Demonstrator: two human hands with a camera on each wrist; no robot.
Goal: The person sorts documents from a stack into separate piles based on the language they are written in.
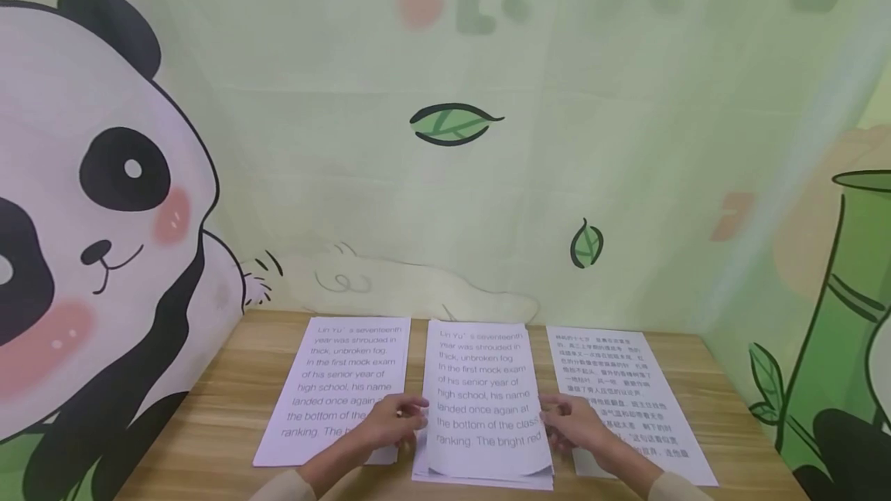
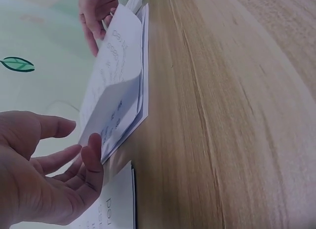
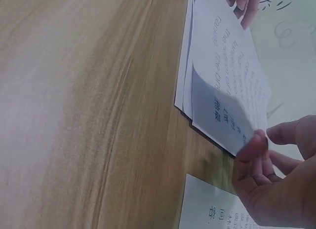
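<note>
Three lots of printed paper lie side by side on a wooden table. At the middle stack, the top sheet carries English text, and its near part bows up from the paper beneath. My left hand holds the left edge of this sheet between thumb and fingers. On the opposite edge, my right hand pinches the sheet, its fingertips partly hidden. Shaded paper with Chinese characters shows below the English lines in the left wrist view. The left English sheet and the right Chinese sheet lie flat, partly covered by my forearms.
The wooden table runs up to a green fabric backdrop printed with a panda, leaves and bamboo. Bare wood lies at the near side of the stack in both wrist views.
</note>
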